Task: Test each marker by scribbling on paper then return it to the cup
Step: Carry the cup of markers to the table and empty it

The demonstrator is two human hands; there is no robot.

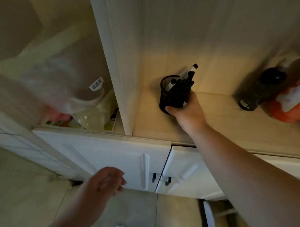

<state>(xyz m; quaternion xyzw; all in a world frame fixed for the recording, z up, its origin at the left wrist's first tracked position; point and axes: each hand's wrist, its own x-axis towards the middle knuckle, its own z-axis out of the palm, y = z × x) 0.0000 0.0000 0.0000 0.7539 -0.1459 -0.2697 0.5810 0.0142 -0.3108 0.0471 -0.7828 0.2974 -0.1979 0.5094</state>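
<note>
While the right hand (186,111) reaches out over the wooden counter (221,131), its fingers and thumb curl round the lower side of a black mesh cup (172,95), gripping it. That cup stands on or just above the counter, near the back wall and just right of a white upright panel (116,69); whether its base touches the surface cannot be told. Several markers (182,82) with dark caps stick up out of it, leaning to the right, and one pale-bodied marker rises higher than the rest. Lower down, the left hand (104,179) hangs in front of the white cabinet doors (110,156), fingers loosely curled and holding nothing. Well to the right of the cup, a dark cylindrical bottle (259,90) stands on the counter, touching or just beside an orange and white package (290,104) at the edge of view. Left of the panel, a clear plastic bag with a white label (96,83) sits among other blurred items.
</note>
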